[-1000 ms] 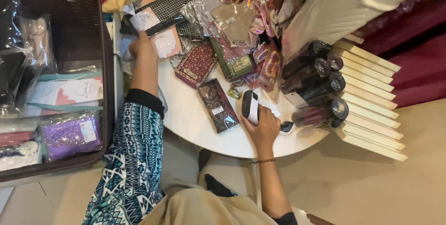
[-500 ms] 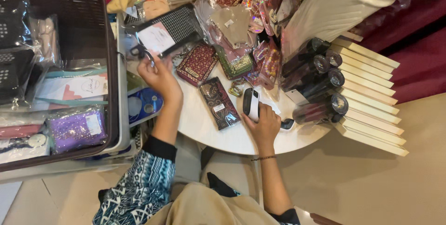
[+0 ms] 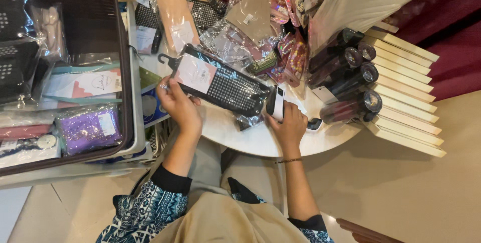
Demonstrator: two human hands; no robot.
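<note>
Left hand holding black studded packet (on a hanger card), right hand gripping handheld scanner, round white table

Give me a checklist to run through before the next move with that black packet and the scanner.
1. Left hand grips the black packet by its card end: ok.
2. Right hand holds the handheld scanner: ok.
3. Scanner close to the packet's end: ok.
4. Scanner window facing a code: cannot tell.
5. Bare space on the white table below the packet: ok.
6. Dark bottles apart from the right hand: ok.
</note>
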